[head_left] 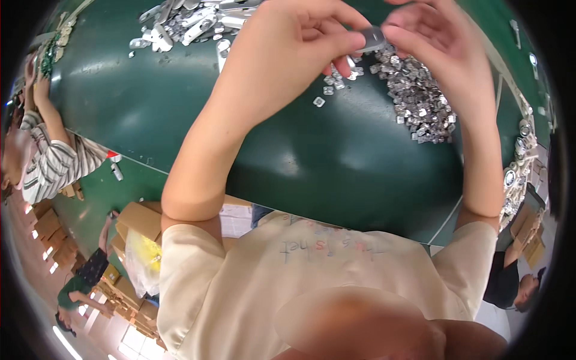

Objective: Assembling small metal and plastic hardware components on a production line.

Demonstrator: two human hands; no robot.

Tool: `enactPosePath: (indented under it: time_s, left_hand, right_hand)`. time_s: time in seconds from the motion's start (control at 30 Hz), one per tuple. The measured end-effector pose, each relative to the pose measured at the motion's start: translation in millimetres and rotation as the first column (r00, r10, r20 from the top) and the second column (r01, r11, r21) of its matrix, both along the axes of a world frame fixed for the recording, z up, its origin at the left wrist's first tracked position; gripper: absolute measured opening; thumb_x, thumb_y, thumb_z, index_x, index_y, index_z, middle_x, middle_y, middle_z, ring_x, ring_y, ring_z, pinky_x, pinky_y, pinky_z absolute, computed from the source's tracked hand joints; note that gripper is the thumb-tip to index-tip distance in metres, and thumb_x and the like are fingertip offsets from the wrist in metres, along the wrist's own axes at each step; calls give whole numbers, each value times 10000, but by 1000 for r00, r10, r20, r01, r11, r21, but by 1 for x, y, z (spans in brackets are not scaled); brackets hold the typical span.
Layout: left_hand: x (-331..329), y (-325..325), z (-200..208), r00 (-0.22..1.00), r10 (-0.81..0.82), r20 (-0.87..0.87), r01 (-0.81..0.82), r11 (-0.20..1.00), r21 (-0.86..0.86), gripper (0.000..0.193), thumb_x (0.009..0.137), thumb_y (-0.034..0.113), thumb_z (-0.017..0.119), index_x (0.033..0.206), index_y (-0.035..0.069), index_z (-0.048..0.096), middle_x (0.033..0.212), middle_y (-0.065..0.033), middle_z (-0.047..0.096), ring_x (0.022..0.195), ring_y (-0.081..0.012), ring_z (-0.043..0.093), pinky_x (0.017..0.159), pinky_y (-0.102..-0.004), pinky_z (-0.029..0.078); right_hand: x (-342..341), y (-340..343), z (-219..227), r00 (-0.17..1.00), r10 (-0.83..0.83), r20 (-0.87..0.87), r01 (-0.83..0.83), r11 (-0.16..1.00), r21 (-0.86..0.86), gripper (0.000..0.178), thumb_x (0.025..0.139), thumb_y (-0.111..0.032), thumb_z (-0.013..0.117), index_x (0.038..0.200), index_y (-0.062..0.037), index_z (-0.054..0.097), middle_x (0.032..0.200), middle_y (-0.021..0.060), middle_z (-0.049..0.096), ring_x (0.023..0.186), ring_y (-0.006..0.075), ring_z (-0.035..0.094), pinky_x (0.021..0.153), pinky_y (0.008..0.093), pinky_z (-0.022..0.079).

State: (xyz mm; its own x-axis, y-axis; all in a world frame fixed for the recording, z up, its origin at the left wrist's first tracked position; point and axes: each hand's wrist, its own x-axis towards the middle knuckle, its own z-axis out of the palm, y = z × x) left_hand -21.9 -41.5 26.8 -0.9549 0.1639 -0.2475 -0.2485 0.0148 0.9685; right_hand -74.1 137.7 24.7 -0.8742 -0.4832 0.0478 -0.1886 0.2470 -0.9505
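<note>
A small grey, rounded plastic casing [373, 39] is pinched between the thumb and fingers of my left hand [294, 45], above the far part of the green table [336, 174]. My right hand [441, 51] is at the casing's right end, its thumb against it and its other fingers curled; some fingers are blurred. Beneath and beside my right hand lies a heap of small clear and silvery square pieces [420, 99]. A few loose pieces [319, 102] lie below my left hand's fingers.
Silver-grey elongated casings [192, 24] are piled at the far left of the table. White parts [516, 174] line the right edge. A person in a striped top [51, 159] works at the left; other people are farther off. Cardboard boxes [138, 222] stand on the floor to the left.
</note>
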Motion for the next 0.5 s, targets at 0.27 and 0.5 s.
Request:
enactPosePath:
  time_s: [0.27, 0.5]
  left_hand:
    - [19, 40, -9, 980, 65, -185, -59, 998, 37, 213, 833, -15, 566, 1042, -58, 564, 810, -125, 633, 649, -152, 610, 566, -232, 480]
    - [25, 49, -3, 969, 100, -228, -116, 991, -61, 238, 832, -25, 558, 1068, -51, 557, 833, -127, 634, 661, -154, 612, 565, -226, 472]
  right_hand:
    - [34, 65, -1, 995, -31, 100, 48, 983, -178, 228, 847, -15, 564, 1061, 59, 592, 893, 115, 636, 745, 129, 596, 701, 235, 478]
    - [39, 61, 3, 995, -26, 92, 44, 979, -201, 277, 847, 32, 528, 1120, 74, 548, 942, 128, 618, 755, 129, 599, 707, 241, 489]
